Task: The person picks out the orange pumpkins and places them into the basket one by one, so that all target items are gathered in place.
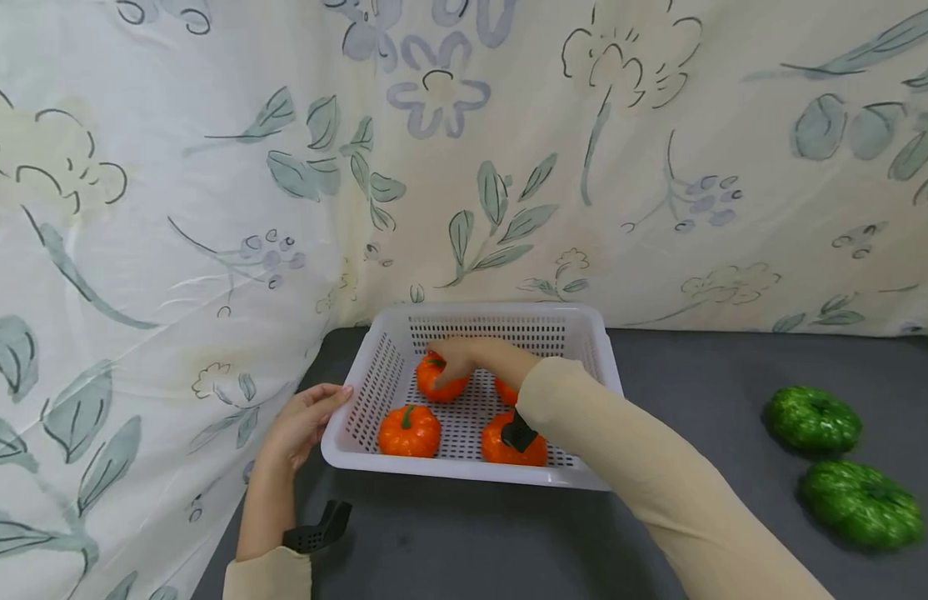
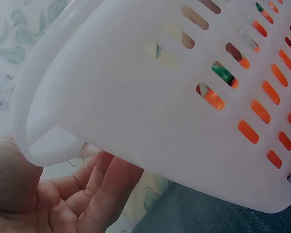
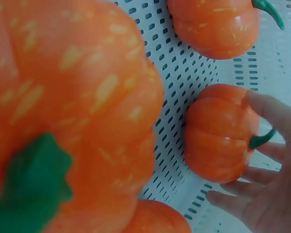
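Note:
A white slotted plastic basket (image 1: 471, 475) stands on the dark table with several orange toy pumpkins inside. My left hand (image 1: 306, 423) grips its left rim, thumb on top and fingers curled beneath, as the left wrist view shows. Inside the basket, my right hand (image 1: 464, 360) is at the back-left pumpkin (image 3: 220, 133). In the right wrist view its thumb touches one side, while the spread fingers lie along the other. Nearer the front are a left pumpkin (image 1: 408, 432) and a right pumpkin (image 1: 501, 442). My right forearm partly hides another pumpkin (image 1: 506, 392).
Two green pumpkin-shaped toys, a rear one (image 1: 813, 419) and a front one (image 1: 863, 505), lie on the dark table (image 1: 449, 542) at the right. A floral curtain (image 1: 471, 167) hangs behind the table and along its left side.

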{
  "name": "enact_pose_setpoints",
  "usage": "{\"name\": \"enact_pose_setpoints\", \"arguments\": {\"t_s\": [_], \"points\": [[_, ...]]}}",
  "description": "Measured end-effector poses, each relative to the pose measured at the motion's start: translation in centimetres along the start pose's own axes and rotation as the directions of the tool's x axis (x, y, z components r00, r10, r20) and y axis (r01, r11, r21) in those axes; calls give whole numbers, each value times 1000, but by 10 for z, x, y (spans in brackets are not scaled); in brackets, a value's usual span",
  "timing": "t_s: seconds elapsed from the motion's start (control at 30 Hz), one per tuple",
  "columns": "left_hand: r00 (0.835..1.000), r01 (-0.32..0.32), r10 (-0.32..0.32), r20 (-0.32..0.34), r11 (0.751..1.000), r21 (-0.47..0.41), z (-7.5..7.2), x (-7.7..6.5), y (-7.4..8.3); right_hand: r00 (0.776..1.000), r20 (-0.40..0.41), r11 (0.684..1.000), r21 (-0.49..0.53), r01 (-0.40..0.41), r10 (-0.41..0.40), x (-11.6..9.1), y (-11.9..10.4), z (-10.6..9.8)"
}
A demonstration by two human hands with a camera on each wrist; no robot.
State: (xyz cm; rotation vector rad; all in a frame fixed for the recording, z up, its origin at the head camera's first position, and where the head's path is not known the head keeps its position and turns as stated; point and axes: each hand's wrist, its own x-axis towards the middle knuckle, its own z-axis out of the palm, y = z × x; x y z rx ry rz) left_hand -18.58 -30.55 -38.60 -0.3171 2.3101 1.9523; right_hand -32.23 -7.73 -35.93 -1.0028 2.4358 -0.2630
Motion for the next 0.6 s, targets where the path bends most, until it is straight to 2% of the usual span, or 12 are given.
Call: {"name": "enact_pose_setpoints", "arguments": {"t_s": [0.17, 0.3, 0.37, 0.4, 0.43, 0.47, 0.5, 0.57, 0.6], "points": [[1000, -7, 7, 2, 1000, 21, -5, 1, -1, 999, 12, 999, 21, 32, -32, -12, -4, -8], [1000, 9, -9, -5, 999, 42, -8, 1, -1, 998, 12, 998, -13, 62, -62, -36, -8, -20], [999, 13, -8, -45, 992, 123, -7, -2, 1, 997, 16, 997, -13, 77, -76, -50, -7, -25], [997, 5, 11, -81, 979, 204, -6, -6, 3, 996, 16, 996, -7, 88, -88, -58, -4, -27], [991, -13, 52, -123, 954, 299, -3, -9, 6, 995, 10, 995, 7, 104, -104, -65, -1, -28], [981, -27, 101, -165, 917, 398, 1, -12, 9, 992, -1, 992, 38, 123, -123, -73, 4, -29], [966, -40, 159, -204, 870, 492, 6, -16, 12, 990, -13, 988, 61, 142, -141, -82, 9, -30], [922, -50, 278, -268, 774, 631, 16, -22, 18, 984, -43, 977, 115, 178, -174, -99, 20, -32], [901, -55, 325, -286, 741, 669, 21, -24, 21, 982, -60, 972, 139, 188, -181, -108, 24, -32]]}}
